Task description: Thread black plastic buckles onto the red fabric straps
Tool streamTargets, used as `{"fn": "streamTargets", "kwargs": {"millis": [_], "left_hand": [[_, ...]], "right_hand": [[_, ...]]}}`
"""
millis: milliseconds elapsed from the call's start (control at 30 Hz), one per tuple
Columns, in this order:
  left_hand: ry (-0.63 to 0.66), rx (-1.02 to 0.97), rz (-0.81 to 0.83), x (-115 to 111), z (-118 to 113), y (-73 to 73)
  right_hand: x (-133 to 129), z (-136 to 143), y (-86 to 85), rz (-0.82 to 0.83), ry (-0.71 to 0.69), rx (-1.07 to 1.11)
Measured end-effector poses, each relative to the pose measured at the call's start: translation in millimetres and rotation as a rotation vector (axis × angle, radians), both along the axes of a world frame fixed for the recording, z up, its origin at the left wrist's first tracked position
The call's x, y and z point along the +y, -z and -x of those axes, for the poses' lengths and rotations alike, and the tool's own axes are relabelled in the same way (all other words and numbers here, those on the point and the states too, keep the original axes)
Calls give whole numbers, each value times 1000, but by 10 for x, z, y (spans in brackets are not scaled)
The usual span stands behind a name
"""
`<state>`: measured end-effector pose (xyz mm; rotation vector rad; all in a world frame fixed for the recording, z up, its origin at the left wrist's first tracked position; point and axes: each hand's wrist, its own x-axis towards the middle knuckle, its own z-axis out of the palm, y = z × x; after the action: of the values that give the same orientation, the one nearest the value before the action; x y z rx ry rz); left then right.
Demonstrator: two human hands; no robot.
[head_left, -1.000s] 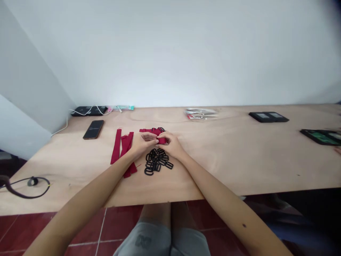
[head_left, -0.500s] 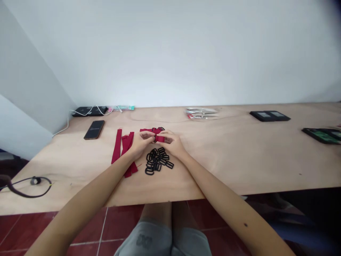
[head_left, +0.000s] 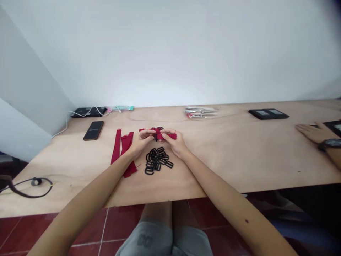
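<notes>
My right hand (head_left: 177, 144) pinches a red fabric strap (head_left: 172, 136), thumb on top, with its end pointing right. Opposite it, my left hand (head_left: 140, 141) has its fingers closed at a small black buckle (head_left: 156, 137) that the strap meets; the fingers partly hide it. Just behind the fingertips lie more red straps with black buckles (head_left: 159, 128), partly covered. In front of my hands is a loose pile of black plastic buckles and hooks (head_left: 157, 158). Several cut red straps (head_left: 116, 147) lie left, some beneath my left forearm.
A phone (head_left: 93, 130) lies at the left, near black boxes (head_left: 89, 112) with a white cable. Flat plastic packets (head_left: 201, 112) and a black case (head_left: 268, 113) sit along the wall. At the right, another person's hand (head_left: 314, 132) rests on the table. A black cable loop (head_left: 34, 187) lies front left.
The strap in my fingers was a small loop and now stretches out flat to the right, under my right thumb. Another person's hand has come onto the table at the right.
</notes>
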<state>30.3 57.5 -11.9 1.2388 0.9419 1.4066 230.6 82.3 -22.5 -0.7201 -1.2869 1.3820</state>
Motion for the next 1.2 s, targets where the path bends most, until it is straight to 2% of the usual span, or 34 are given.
{"fn": "streamTargets", "kwargs": {"millis": [100,200,433,633,833,933,1067,1133,1200], "left_hand": [[67,8,12,-16,0,-16],[70,-8,16,-19,-11,-19],[100,-168,134,-25,-20,-42],[119,-151,159,-72,-14,-118],[147,-242,192,-74,-1,-152],[149,-292,199,-71,11,-172],[151,-363,209,-58,30,-185],[167,-369,209,-52,37,-187],[194,-355,205,-51,40,-185]], "right_hand": [[-1,1,-4,13,-29,49],[-4,-5,-17,30,-53,91],[15,-23,-31,99,-88,213],[20,-14,-12,92,-115,183],[36,-30,17,76,-104,107],[19,-31,15,0,-101,-32],[-12,-14,-4,-268,-77,-260],[-21,-4,-12,-389,-29,-307],[-25,1,-19,-430,-11,-313]]}}
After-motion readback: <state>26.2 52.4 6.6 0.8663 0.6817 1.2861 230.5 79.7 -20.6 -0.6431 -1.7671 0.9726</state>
